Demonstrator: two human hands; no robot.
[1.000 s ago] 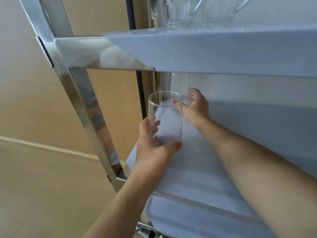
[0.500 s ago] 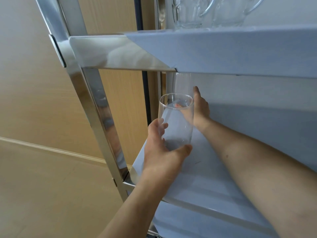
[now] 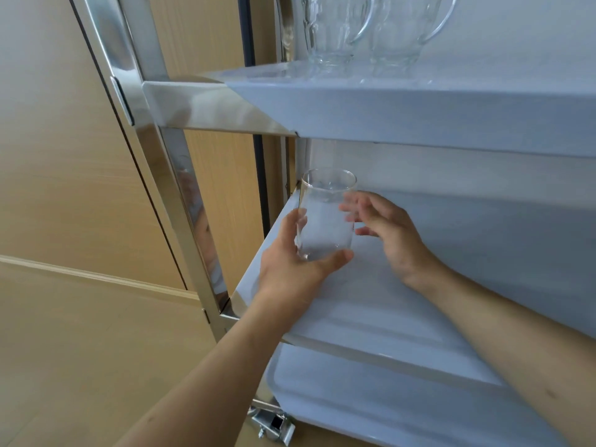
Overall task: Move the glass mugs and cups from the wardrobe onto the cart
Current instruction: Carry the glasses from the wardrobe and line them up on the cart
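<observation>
A clear, straight-sided glass cup (image 3: pixel 325 217) stands upright at the far left end of the cart's middle shelf (image 3: pixel 371 304). My left hand (image 3: pixel 290 269) grips it low down, thumb in front and fingers round the left side. I cannot tell whether its base touches the shelf. My right hand (image 3: pixel 390 233) hovers just right of the cup with fingers spread and blurred, holding nothing. Two glass mugs with handles (image 3: pixel 332 27) (image 3: pixel 403 30) stand on the top shelf (image 3: pixel 419 104).
The cart's shiny metal post (image 3: pixel 167 162) rises at the left. The top shelf leaves low headroom above the cup. A bottom tray (image 3: pixel 387 398) and a caster (image 3: pixel 274 424) lie below. A wooden wall (image 3: pixel 48 156) and floor are on the left.
My right hand has drawn back from the rear of the shelf and opened beside the cup. My left hand has carried the cup deeper toward the far left corner.
</observation>
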